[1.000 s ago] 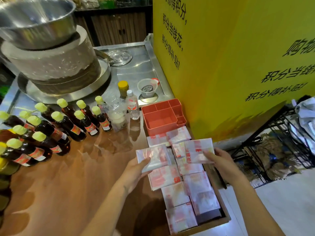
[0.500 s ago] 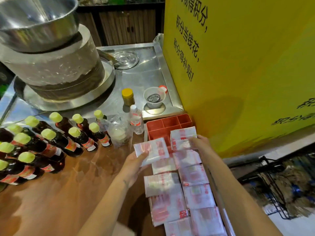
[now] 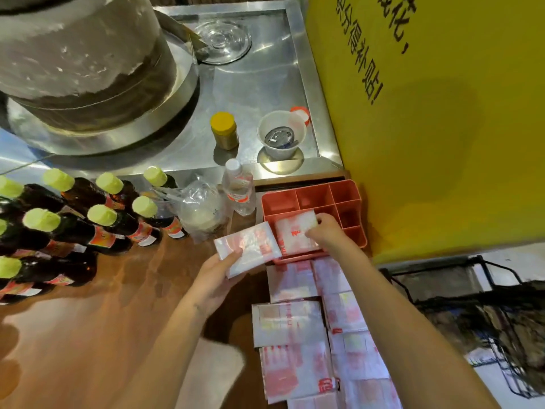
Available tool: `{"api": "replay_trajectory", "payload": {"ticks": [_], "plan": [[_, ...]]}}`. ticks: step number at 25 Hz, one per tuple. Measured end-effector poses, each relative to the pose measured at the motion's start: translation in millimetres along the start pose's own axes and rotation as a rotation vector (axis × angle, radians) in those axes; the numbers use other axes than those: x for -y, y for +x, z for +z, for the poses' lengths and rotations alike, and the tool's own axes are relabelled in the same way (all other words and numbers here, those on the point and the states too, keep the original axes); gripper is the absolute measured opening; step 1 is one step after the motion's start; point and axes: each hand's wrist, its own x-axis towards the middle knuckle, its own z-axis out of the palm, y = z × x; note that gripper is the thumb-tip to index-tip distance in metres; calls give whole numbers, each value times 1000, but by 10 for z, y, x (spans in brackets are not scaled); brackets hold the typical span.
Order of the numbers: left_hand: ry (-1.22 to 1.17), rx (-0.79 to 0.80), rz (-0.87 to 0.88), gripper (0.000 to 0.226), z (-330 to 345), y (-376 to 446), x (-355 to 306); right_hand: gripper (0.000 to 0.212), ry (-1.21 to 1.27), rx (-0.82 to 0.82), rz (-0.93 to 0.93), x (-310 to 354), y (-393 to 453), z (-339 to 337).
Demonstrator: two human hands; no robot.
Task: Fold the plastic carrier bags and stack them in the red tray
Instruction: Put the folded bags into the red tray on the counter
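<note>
Red plastic, moulded into square compartments, makes the tray that sits at the far right corner of the brown wooden table, tight against the yellow wall. Its big front compartment holds a flat white folded bag with red print, thin and crinkly. My right hand is over that compartment, its fingers pinching the far corner of this bag. Just left of the tray, my left hand holds a second folded bag, a glossy rectangle lifted off the table, my thumb on top and my fingers curled beneath it. So I count two bags in my hands, one each.

On my side of the tray, more folded bags lie in two rows along the table's right edge; I can make out at least six, and the lowest run out of view. Left of the tray stand a clear small bottle and a knotted clear bag, then dark glass bottles with pale green caps, at least nine. Beyond the tray, on the steel surface, stand one yellow-lidded jar and one white cup.
</note>
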Motion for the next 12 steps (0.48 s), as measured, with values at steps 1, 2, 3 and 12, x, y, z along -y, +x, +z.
{"api": "replay_trajectory", "payload": {"ticks": [1,2,3,12], "plan": [[1,-7,-10,33,-19,13,1,25,-9,49,27,20,44,26],[6,-12,-17,32,-32,16,-3,24,-33,103,55,43,85,44],[14,-20,-24,32,-47,22,-2,26,-66,150,78,61,120,60],[4,-61,-43,34,-58,47,-17,43,-935,-72,-142,17,96,242]]}}
